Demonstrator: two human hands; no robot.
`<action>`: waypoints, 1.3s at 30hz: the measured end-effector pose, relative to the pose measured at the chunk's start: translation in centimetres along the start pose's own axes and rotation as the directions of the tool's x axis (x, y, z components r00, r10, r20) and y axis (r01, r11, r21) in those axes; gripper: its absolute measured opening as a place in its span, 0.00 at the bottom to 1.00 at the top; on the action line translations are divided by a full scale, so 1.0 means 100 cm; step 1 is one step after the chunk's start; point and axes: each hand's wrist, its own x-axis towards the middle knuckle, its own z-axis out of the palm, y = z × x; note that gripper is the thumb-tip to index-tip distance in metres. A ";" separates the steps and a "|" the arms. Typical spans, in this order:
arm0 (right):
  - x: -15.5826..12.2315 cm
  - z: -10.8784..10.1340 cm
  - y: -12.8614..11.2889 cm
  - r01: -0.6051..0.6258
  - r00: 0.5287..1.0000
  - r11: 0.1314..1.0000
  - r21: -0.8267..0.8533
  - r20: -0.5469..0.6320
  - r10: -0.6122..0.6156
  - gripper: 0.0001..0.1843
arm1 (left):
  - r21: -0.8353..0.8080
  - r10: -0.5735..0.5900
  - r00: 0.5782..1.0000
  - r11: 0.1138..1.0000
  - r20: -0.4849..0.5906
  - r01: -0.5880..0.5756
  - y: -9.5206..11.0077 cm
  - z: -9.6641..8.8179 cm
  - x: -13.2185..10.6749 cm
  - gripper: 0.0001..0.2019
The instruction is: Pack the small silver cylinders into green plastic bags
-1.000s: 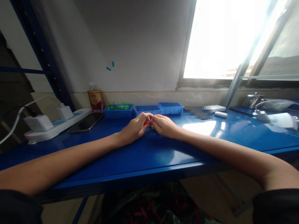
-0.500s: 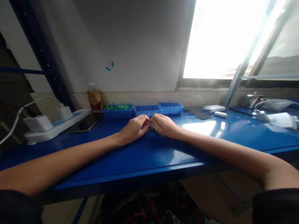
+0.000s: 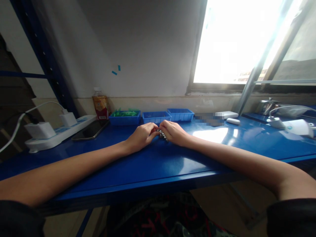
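Note:
My left hand (image 3: 143,135) and my right hand (image 3: 172,131) rest together on the blue table (image 3: 158,161), fingertips meeting. Both hands are curled closed around a small cluster of shiny metal parts (image 3: 161,133) with a bit of red showing between the fingers. I cannot make out exactly what the parts are. Just behind the hands stand three blue trays: one with green pieces (image 3: 124,117), a middle one (image 3: 156,116) and a right one (image 3: 180,114).
A white power strip (image 3: 56,133) with chargers and a dark phone (image 3: 91,130) lie at the left. A drink bottle (image 3: 100,106) stands by the wall. White devices (image 3: 291,125) and a metal pot (image 3: 268,106) sit at the right, under the window.
The fingers have closed tighter around the small metal parts and shifted slightly; the arms stay in place.

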 end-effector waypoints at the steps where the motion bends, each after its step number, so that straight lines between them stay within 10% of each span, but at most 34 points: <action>1: 0.000 0.000 -0.001 -0.011 1.000 1.000 -0.004 0.000 0.011 0.08 | -0.002 -0.003 1.000 1.000 0.000 0.003 0.000 0.000 0.000 0.11; 24: 0.000 0.002 -0.001 -0.029 0.999 0.999 -0.024 0.027 0.029 0.07 | -0.043 0.015 0.999 0.999 0.050 -0.013 0.000 -0.001 0.000 0.11; 39: -0.002 -0.007 0.002 0.190 0.981 0.972 -0.140 -0.001 -0.192 0.05 | -0.149 -0.059 0.996 0.987 0.069 0.068 0.003 -0.004 0.001 0.19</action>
